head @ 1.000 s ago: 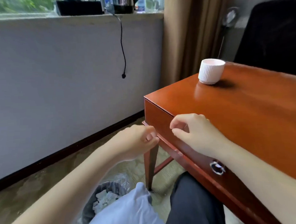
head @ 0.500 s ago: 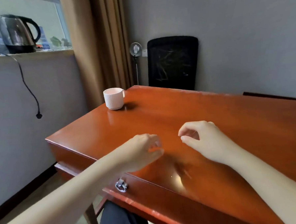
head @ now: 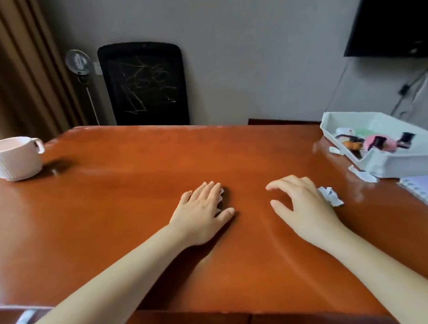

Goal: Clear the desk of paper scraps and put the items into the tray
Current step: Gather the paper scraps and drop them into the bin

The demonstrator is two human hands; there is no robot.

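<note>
1. Both hands have come down from a loose curl in the air onto the middle of the table (head: 125, 191). The left hand (head: 202, 210) lies flat, its fingers straight, pressing a paper scrap (head: 221, 194) that peeks out beneath them.
2. The right hand (head: 303, 203) arches open and grips nothing. A crumpled scrap (head: 330, 196) lies just beside it.
3. A notebook (head: 426, 192) overhangs the right edge.
4. More loose scraps (head: 363, 175) touch the tray (head: 394, 164) near the far right corner.
5. Small items (head: 378, 142) already sit inside, so the scraps look like the main work left.
</note>
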